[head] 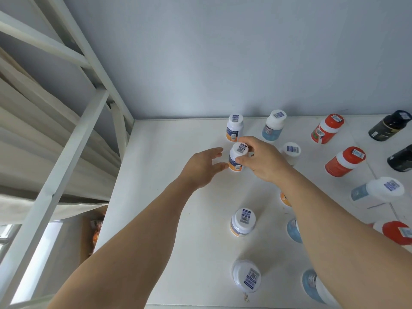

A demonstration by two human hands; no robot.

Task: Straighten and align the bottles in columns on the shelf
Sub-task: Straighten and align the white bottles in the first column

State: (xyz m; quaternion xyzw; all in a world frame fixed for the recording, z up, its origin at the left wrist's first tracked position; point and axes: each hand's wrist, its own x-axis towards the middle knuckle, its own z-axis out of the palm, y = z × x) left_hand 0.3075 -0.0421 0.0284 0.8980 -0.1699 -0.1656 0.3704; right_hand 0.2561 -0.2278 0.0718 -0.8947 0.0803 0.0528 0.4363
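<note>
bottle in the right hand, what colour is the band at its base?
Orange, under a dark blue label, on the held bottle; shows in the head view.

Matt white shelf (178,219), glossy plastic bottles (242,222)

The left half of the white shelf (169,197) lies bare from the front edge to the back wall (223,63), leaving wide room beside the slanted frame post (73,152). Bottles crowd the right half. The column of orange-banded bottles (242,221) stands with open gaps between each. The right hand (263,160) and its forearm cross over the blue-labelled bottles (273,126), blocking reach toward the red-capped bottles (343,161).
</note>
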